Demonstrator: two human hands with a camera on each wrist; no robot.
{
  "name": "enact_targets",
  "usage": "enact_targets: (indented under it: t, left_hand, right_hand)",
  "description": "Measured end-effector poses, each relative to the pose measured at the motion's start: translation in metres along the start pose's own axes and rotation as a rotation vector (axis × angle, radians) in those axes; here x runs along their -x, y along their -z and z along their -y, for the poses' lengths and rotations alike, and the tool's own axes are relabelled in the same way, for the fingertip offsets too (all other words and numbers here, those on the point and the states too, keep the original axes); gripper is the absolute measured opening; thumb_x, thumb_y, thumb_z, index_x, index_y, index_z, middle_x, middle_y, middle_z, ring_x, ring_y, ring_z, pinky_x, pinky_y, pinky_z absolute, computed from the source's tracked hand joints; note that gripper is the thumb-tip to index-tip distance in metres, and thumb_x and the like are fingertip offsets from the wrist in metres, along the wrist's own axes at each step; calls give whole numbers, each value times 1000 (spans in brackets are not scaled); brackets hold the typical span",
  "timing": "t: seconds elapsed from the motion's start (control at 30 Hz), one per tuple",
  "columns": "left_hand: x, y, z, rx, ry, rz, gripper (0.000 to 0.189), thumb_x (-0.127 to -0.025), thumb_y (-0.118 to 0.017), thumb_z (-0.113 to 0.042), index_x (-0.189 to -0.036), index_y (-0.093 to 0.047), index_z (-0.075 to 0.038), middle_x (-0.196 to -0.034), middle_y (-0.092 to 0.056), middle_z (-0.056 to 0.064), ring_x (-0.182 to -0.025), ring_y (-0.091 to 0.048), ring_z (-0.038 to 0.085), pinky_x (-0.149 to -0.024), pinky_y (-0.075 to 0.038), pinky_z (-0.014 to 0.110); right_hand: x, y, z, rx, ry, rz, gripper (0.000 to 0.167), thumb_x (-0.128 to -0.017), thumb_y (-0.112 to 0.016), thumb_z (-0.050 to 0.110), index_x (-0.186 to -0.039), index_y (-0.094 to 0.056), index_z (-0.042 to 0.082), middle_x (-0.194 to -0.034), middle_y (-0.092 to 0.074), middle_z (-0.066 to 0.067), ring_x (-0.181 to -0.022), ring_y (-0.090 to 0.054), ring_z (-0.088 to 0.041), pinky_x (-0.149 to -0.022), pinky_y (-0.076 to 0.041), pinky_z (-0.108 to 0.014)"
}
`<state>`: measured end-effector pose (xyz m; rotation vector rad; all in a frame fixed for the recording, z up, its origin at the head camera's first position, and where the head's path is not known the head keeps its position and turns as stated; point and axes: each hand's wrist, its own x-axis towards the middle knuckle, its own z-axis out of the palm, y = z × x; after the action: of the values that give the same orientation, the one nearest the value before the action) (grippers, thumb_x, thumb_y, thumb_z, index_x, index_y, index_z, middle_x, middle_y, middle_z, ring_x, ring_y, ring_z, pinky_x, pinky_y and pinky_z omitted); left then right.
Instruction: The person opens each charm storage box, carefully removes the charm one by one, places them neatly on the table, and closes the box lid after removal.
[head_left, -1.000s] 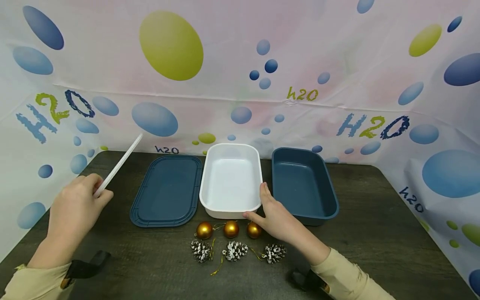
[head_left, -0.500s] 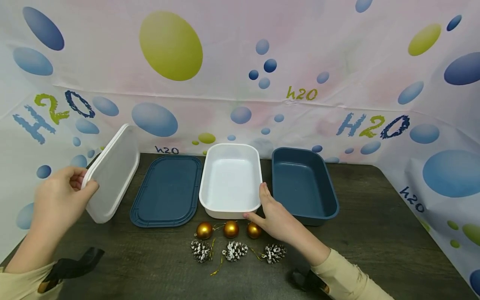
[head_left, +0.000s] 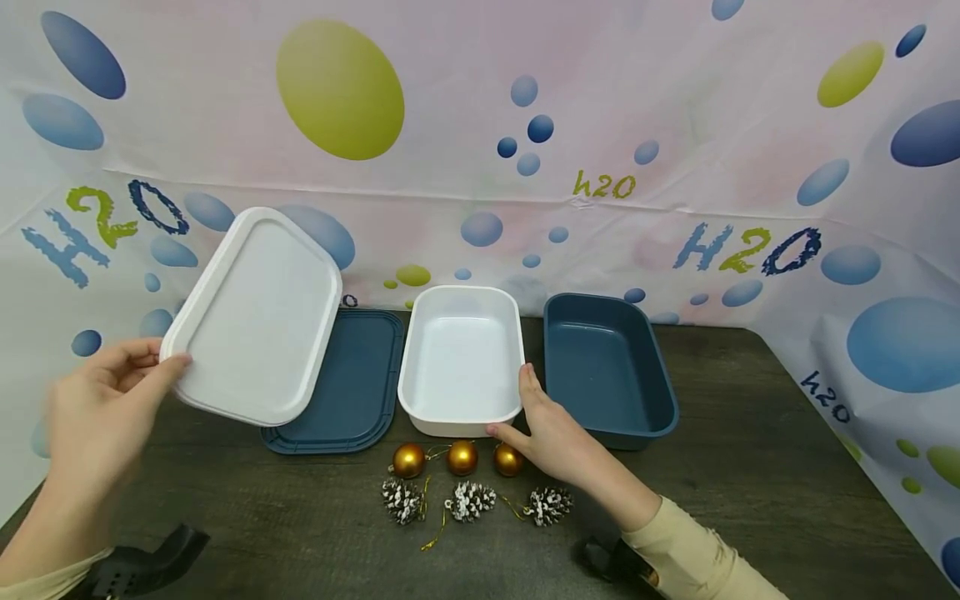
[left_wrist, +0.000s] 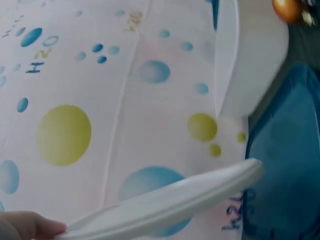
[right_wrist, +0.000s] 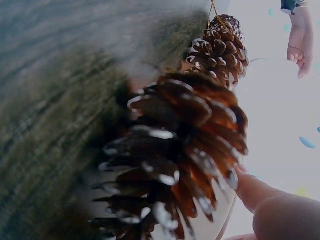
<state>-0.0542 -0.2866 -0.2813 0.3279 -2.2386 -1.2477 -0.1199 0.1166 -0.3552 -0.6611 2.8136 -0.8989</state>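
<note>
My left hand pinches the left edge of a white lid between thumb and fingers, holding it up tilted so its broad face shows. The lid overlaps a dark blue lid that lies on the table. In the left wrist view the white lid appears nearly edge-on, with part of the thumb on its rim. My right hand rests with straight fingers along the right side of a white container, thumb at its front corner. Several pinecones loom large in the right wrist view.
A dark blue container stands to the right of the white one. In front lie gold baubles and snow-tipped pinecones with gold strings, on a dark wooden table. A patterned sheet hangs behind.
My left hand has shifted left and turned the white lid from edge-on to face-on, raising it in front of the blue lid. The right hand and the containers have stayed put.
</note>
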Motion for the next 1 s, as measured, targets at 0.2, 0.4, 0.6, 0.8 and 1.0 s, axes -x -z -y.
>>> enact_targets:
  t: [0.2,0.4,0.6,0.8,1.0]
  left_hand:
    - [9,-12,8,551,12,97,13,-88,-64,4,-96,-67,-6,-89,-65,0,-78,-62,6,-67,-50,12]
    - [15,-22,11,767,-2,193,16,-90,-58,9,-100,-65,-1,-99,-61,7,-83,-63,12,-71,-53,18]
    - [18,-28,13,896,-9,253,18,-93,-52,11,-104,-64,4,-103,-60,11,-86,-65,14,-74,-53,21]
    - [23,-38,15,987,5,314,19,-94,-49,11,-107,-63,7,-106,-57,14,-88,-64,16,-77,-53,23]
    - [28,-48,11,1052,31,361,19,-96,-47,9,-107,-62,8,-107,-57,15,-90,-64,17,-80,-52,25]
  right_hand:
    - [0,0,1,4,3,-4,96,-91,-64,39,-148,-3,-9,-154,-1,-26,-139,-16,-38,-107,-29,-50]
    - [1,0,2,-1,4,5,96,-91,-64,39,-148,-2,-9,-154,0,-27,-139,-15,-38,-107,-29,-50]
    - [1,1,3,-25,0,21,97,-91,-63,40,-148,0,-7,-154,4,-26,-140,-12,-36,-107,-29,-50]
    - [0,1,3,-50,-4,18,98,-91,-63,41,-148,1,-6,-154,7,-24,-140,-9,-36,-107,-29,-51]
    - [2,3,7,-75,-9,15,99,-91,-63,40,-149,4,-4,-155,12,-20,-142,-1,-31,-109,-23,-51]
